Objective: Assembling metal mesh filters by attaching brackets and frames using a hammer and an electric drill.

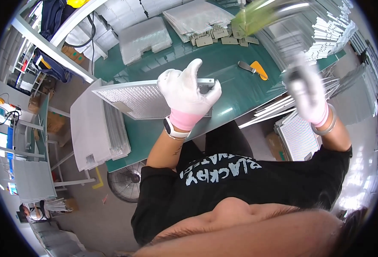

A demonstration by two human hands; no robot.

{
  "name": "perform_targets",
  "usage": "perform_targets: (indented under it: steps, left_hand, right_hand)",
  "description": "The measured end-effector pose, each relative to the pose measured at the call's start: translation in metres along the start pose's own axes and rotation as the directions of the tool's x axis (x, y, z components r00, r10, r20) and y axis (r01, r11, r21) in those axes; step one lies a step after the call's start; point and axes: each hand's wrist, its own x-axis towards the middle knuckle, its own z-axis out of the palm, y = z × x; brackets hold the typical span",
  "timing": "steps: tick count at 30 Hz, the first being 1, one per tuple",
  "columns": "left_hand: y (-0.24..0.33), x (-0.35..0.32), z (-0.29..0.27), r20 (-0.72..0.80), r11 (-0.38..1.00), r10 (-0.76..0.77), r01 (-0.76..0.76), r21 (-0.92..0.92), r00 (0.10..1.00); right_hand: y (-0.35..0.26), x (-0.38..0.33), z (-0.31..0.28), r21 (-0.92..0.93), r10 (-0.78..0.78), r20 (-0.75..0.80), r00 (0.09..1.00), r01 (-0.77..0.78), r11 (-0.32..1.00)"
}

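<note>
Glossy green table (236, 92) here, round fan (127, 182) by it above grey floor (94, 210). Left grip (185, 90) has a mesh panel (139, 99) tilted over the table; right grip (307, 92) (mega blurry) I can't tell.

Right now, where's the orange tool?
The orange tool lies right of centre in the head view, on the green table, in front of the beige plates and left of the right hand.

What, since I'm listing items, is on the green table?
Pale sheets, tan pieces, a yellow tool, white strips and a panel at the left hand; anything beneath is hidden.
</note>
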Motion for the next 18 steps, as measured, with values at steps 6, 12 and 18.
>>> perform_targets:
  steps: [6,12,18]
  left_hand:
    - [-0.005,-0.008,-0.001,0.020,1.000,-0.008,0.008,-0.003,1.000]
    - [0.000,-0.004,0.000,0.014,0.999,0.000,0.001,-0.050,1.000]
    - [-0.023,-0.003,-0.032,0.036,0.939,0.249,-0.232,-0.254,0.968]
  right_hand:
    - [-0.017,0.029,-0.026,-0.108,0.150,0.275,0.950,-0.125,0.986]
    - [-0.021,0.006,-0.002,-0.137,0.209,0.539,0.816,-0.159,0.978]
    - [0.031,-0.032,0.041,0.017,0.504,0.403,0.764,-0.557,0.830]
